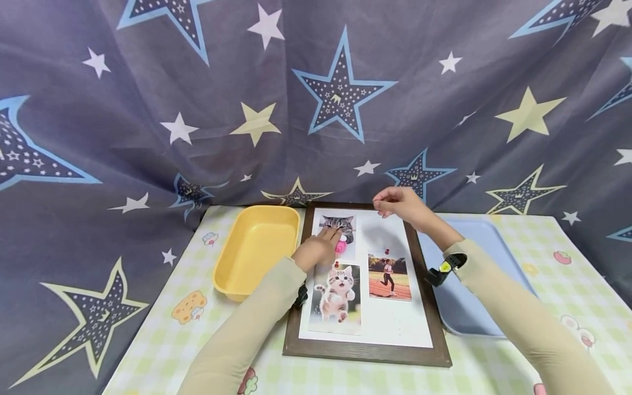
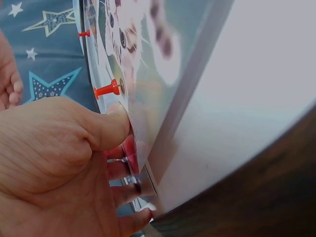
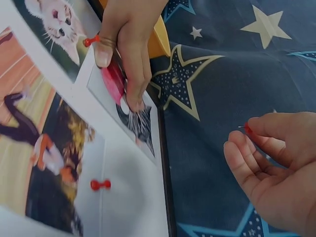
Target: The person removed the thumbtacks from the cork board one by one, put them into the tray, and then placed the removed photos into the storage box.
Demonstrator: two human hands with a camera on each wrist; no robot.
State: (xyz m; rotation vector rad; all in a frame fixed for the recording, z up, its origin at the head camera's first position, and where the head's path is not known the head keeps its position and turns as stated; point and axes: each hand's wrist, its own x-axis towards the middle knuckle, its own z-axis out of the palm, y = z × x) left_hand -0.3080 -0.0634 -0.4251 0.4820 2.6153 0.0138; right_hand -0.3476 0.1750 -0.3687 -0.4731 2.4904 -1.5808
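My left hand (image 1: 318,250) presses flat fingers onto a grey tabby photo (image 1: 347,224) with a pink shape on it, at the upper left of a framed white board (image 1: 380,336). Its thumb lies beside a red push pin (image 2: 108,89) at the top of a kitten photo (image 1: 340,304). Raised over the board's upper right edge, my right hand (image 1: 401,206) pinches another red push pin (image 3: 247,128) between thumb and forefinger, its needle sticking out. A runner photo (image 1: 390,278) hangs from a third push pin (image 3: 100,184) on the board's right side.
A yellow tray (image 1: 257,249) stands left of the board, and a light blue tray (image 1: 474,274) lies to its right, partly under my right arm. The table wears a green checked cloth (image 1: 173,351). Behind it hangs a dark curtain (image 1: 316,159) with stars.
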